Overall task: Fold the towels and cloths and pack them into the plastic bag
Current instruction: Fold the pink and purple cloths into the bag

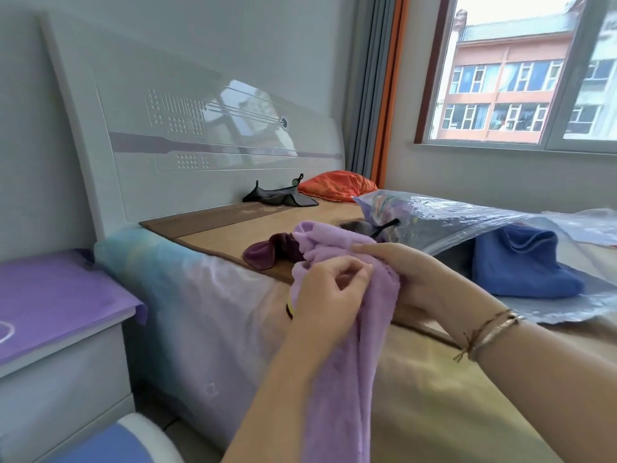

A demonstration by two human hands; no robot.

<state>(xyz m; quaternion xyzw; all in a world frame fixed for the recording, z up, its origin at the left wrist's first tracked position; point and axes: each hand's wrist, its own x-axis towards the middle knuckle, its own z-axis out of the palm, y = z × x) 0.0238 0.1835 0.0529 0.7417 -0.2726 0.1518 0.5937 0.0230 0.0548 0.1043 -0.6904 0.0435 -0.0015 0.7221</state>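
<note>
While the clear plastic bag (467, 215) lies open on the bed, holding a folded blue towel (521, 262), both hands work just in front of its mouth: the left hand (329, 292) pinches the fluffy lilac towel (347, 362), the right hand (417, 275) cups it from behind. A crumpled maroon cloth (263, 255) lies left of the bag.

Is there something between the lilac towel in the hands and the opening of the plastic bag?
Nothing visible blocks it. The lilac fleece towel, held by the left hand and right hand, hangs just in front of the clear plastic bag. A blue folded cloth already lies inside.
</note>
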